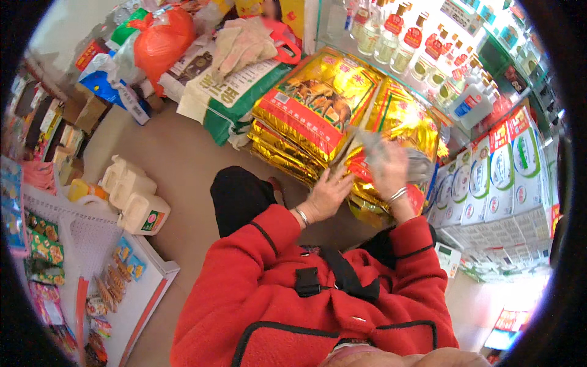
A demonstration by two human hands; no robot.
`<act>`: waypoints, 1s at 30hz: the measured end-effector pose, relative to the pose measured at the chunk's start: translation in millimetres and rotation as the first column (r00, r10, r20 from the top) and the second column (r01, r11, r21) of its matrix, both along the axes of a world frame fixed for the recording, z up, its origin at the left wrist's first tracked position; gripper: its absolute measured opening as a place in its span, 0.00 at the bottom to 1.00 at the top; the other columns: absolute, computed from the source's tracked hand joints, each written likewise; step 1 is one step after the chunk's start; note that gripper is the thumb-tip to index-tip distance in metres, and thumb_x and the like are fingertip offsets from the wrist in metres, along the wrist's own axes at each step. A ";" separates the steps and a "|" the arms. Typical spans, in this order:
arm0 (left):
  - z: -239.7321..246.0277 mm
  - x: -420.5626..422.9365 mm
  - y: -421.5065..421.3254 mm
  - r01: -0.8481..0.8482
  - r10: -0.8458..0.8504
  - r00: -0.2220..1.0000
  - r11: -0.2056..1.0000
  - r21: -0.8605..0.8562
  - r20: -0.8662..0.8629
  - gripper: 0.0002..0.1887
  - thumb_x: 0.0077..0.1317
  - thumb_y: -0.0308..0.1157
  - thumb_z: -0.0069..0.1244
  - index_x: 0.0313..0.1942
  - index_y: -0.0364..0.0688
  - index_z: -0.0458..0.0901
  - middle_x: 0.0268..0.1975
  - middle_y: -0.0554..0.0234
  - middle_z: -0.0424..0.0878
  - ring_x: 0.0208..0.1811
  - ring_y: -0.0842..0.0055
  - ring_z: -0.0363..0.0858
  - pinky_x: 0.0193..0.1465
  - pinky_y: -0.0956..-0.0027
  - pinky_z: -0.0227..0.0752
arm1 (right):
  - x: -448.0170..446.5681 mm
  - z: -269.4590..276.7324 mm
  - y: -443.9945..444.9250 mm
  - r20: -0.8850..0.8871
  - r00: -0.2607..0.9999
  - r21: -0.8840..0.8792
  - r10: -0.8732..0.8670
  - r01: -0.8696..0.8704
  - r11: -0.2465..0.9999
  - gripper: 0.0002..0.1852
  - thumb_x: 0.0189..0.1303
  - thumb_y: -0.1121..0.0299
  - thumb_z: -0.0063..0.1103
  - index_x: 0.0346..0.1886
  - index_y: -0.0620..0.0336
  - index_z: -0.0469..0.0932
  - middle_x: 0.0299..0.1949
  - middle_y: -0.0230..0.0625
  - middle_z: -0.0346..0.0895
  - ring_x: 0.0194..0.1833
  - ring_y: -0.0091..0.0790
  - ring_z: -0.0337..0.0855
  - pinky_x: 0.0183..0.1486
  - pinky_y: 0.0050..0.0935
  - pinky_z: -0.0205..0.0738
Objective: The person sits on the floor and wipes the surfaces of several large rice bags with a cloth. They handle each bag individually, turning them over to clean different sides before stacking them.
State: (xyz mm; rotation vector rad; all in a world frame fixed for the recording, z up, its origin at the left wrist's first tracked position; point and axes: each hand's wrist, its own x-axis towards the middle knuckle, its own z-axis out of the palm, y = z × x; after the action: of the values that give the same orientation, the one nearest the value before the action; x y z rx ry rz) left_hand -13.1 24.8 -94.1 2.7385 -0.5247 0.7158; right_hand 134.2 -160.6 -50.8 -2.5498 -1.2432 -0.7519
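Note:
Two stacks of shiny gold printed sacks lie before me, a left stack (316, 98) and a right stack (403, 114). My left hand (326, 195) rests at their near edge, by the gap between them, fingers stretched and holding nothing. Over the right stack, my right hand (390, 167) is blurred and grips a grey cloth (417, 166). The cloth lies bunched against the gold wrapping, and part of it is hidden behind the fingers.
Glass bottles (399, 41) with red labels stand on a lit glass shelf behind the sacks. Milk cartons (490, 183) are stacked at right. A green-and-white sack (229, 98) and an orange plastic bag (164, 39) lie at upper left. Cream jugs (142, 202) stand beside a snack shelf (146, 284).

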 end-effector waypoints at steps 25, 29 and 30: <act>3.1 1.2 2.3 -0.126 0.113 0.992 0.820 -0.558 -0.058 0.17 0.65 0.24 0.50 0.54 0.35 0.76 0.52 0.47 0.78 0.54 0.53 0.76 0.56 0.56 0.71 | 42.3 -7.5 43.2 -0.088 0.991 0.415 0.096 -0.051 0.908 0.17 0.62 0.70 0.61 0.54 0.64 0.77 0.50 0.53 0.79 0.54 0.55 0.78 0.60 0.46 0.71; -4.0 28.5 13.6 -0.207 0.105 0.978 0.622 -0.755 -0.182 0.08 0.68 0.26 0.50 0.45 0.32 0.80 0.35 0.47 0.85 0.39 0.56 0.86 0.43 0.61 0.77 | -19.5 -12.8 31.1 -0.381 0.890 0.317 0.250 -0.128 0.940 0.14 0.61 0.68 0.63 0.48 0.63 0.78 0.44 0.50 0.80 0.48 0.57 0.79 0.53 0.44 0.73; -9.0 32.4 15.0 -0.231 0.086 0.971 0.583 -0.779 -0.224 0.08 0.67 0.27 0.51 0.43 0.33 0.81 0.33 0.49 0.86 0.36 0.58 0.86 0.41 0.61 0.77 | -35.6 -12.7 18.1 -0.357 0.910 0.213 0.210 -0.139 0.967 0.12 0.59 0.69 0.64 0.45 0.63 0.80 0.40 0.48 0.80 0.45 0.56 0.79 0.51 0.44 0.73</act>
State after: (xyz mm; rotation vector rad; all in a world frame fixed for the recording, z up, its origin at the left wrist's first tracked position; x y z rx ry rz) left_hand 19.3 39.8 -103.1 1.9402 0.1075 0.5597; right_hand 98.6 -142.5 -63.4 -2.2548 -1.1889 -0.2979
